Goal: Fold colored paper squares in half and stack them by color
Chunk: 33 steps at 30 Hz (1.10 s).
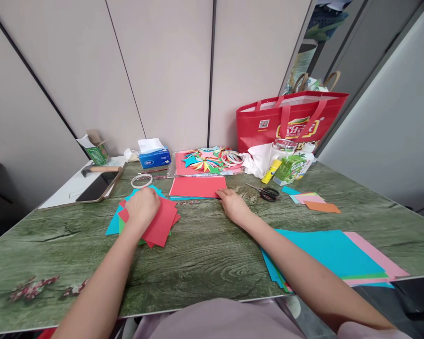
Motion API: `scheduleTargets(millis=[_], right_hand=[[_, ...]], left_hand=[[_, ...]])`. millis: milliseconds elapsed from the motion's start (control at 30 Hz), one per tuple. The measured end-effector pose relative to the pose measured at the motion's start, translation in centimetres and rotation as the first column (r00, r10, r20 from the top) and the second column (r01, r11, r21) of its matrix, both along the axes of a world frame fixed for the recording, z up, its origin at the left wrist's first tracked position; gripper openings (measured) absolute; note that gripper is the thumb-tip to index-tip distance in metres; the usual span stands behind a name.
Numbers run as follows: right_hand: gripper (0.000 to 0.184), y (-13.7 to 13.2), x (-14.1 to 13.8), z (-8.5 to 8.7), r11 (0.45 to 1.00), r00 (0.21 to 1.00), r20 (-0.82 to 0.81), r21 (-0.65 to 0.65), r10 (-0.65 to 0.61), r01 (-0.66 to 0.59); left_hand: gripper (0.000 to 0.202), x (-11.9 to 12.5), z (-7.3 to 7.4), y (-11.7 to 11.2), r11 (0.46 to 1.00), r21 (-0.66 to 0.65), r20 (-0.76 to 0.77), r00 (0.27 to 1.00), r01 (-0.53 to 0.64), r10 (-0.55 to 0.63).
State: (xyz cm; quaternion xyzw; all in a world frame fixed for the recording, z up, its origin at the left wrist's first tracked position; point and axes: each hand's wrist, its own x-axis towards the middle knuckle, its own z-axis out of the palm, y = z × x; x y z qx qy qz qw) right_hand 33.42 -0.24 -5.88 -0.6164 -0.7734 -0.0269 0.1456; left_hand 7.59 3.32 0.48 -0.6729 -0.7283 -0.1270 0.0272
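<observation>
My left hand point(143, 205) is closed, its fingers curled down over a fanned pile of square coloured paper point(161, 221). Red sheets lie on top, with blue and green ones sticking out below; the fingertips are hidden. My right hand point(235, 205) lies on the table with its fingers stretched out toward the left. Its fingertips touch the right corner of a neat stack of rectangular paper point(198, 186), red on top and blue underneath. Behind the left hand lies a roll of white tape point(142, 181). Black-handled scissors point(268, 193) rest to the right of my right hand.
Large coloured sheets point(328, 254) lie under my right forearm, near the front edge. Paper scraps point(321, 206), a yellow glue stick point(271, 171), folded paper stars point(207, 162), a tissue pack point(154, 157), a phone point(97, 186), a hammer point(104, 169) and a red bag point(254, 127) stand around.
</observation>
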Motion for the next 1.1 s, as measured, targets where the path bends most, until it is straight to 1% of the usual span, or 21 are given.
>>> scheduleTargets(millis=[67, 100, 133, 200, 233, 267, 300, 333, 367, 400, 467, 500, 533, 567, 600, 733, 867, 967, 1033, 1100], right_hand=[[0.032, 0.0, 0.1, 0.2, 1.0, 1.0, -0.015, 0.007, -0.014, 0.014], [0.031, -0.1, 0.2, 0.2, 1.0, 1.0, -0.024, 0.007, -0.02, 0.021], [0.03, -0.1, 0.3, 0.2, 1.0, 0.999, -0.033, 0.009, -0.025, 0.026], [0.028, 0.0, 0.3, 0.1, 0.999, 0.998, -0.049, 0.029, -0.039, 0.04], [0.028, 0.0, 0.3, 0.0, 0.998, 0.997, -0.055, 0.047, -0.048, 0.05], [0.028, 0.1, 0.3, -0.1, 0.996, 0.997, -0.06, 0.07, -0.056, 0.061], [0.028, 0.1, 0.3, -0.3, 0.994, 0.996, -0.064, 0.092, -0.06, 0.066], [0.029, 0.1, 0.3, -0.4, 0.992, 0.996, -0.069, 0.109, -0.06, 0.067], [0.03, 0.2, 0.2, -0.5, 0.991, 0.996, -0.075, 0.117, -0.05, 0.059], [0.031, 0.1, 0.2, -0.6, 0.992, 0.996, -0.081, 0.119, -0.034, 0.044], [0.031, 0.1, 0.1, -0.7, 0.994, 0.996, -0.092, 0.107, 0.007, 0.003], [0.031, 0.0, 0.0, -0.7, 0.995, 0.995, -0.093, 0.095, 0.024, -0.015], [0.032, 0.0, -0.1, -0.7, 0.996, 0.995, -0.092, 0.081, 0.036, -0.028], [0.034, -0.1, -0.1, -0.7, 0.997, 0.995, -0.089, 0.066, 0.044, -0.038], [0.037, -0.1, -0.2, -0.7, 0.998, 0.995, -0.085, 0.054, 0.048, -0.044], [0.043, -0.1, -0.3, -0.7, 0.996, 0.994, -0.073, 0.041, 0.085, -0.082], [0.043, -0.1, -0.3, -0.6, 0.994, 0.992, -0.093, 0.068, 0.088, -0.081], [0.037, -0.3, -0.4, -0.3, 0.994, 0.992, -0.107, 0.09, 0.065, -0.055], [0.036, -0.5, -0.5, -0.1, 0.998, 0.996, -0.083, 0.057, 0.041, -0.037], [0.038, -0.6, -0.6, 0.0, 1.0, 0.998, -0.05, -0.004, 0.025, -0.026]], left_hand=[[0.029, 0.1, -0.3, -0.3, 0.999, -0.054, -0.128, 0.992, 0.004, -0.011], [0.03, 0.1, -0.4, -0.4, 0.999, -0.052, -0.166, 0.986, 0.015, -0.024], [0.03, 0.2, -0.5, -0.4, 0.999, -0.029, -0.2, 0.979, 0.024, -0.029], [0.032, 0.3, -0.5, -0.5, 0.997, 0.064, -0.259, 0.965, 0.045, -0.027], [0.032, 0.4, -0.4, -0.5, 0.99, 0.115, -0.269, 0.962, 0.077, -0.044], [0.032, 0.5, -0.4, -0.4, 0.979, 0.155, -0.25, 0.964, 0.132, -0.091], [0.031, 0.6, -0.4, -0.4, 0.961, 0.178, -0.204, 0.963, 0.211, -0.174], [0.031, 0.8, -0.4, -0.4, 0.933, 0.187, -0.139, 0.949, 0.307, -0.285], [0.03, 1.1, -0.5, -0.5, 0.892, 0.188, -0.063, 0.912, 0.41, -0.406], [0.03, 1.4, -0.6, -0.6, 0.841, 0.181, 0.015, 0.854, 0.51, -0.521], [0.029, 2.1, -1.0, -1.0, 0.726, 0.151, 0.128, 0.715, 0.671, -0.688], [0.029, 2.5, -1.2, -1.3, 0.666, 0.114, 0.162, 0.648, 0.737, -0.745], [0.028, 2.8, -1.5, -1.6, 0.618, 0.079, 0.183, 0.598, 0.782, -0.78], [0.028, 3.1, -1.8, -1.8, 0.586, 0.049, 0.19, 0.568, 0.809, -0.801], [0.028, 3.4, -2.0, -2.0, 0.565, 0.023, 0.186, 0.552, 0.825, -0.813], [0.027, 3.9, -2.8, -2.2, 0.547, -0.02, 0.166, 0.542, 0.837, -0.824], [0.027, 3.8, -3.5, -1.9, 0.554, 0.005, 0.228, 0.538, 0.833, -0.811], [0.028, 3.9, -3.7, -1.9, 0.563, 0.033, 0.244, 0.539, 0.826, -0.806], [0.028, 3.9, -3.6, -2.0, 0.578, 0.039, 0.225, 0.556, 0.815, -0.8], [0.028, 3.9, -2.9, -2.2, 0.626, 0.031, 0.163, 0.614, 0.78, -0.773]])
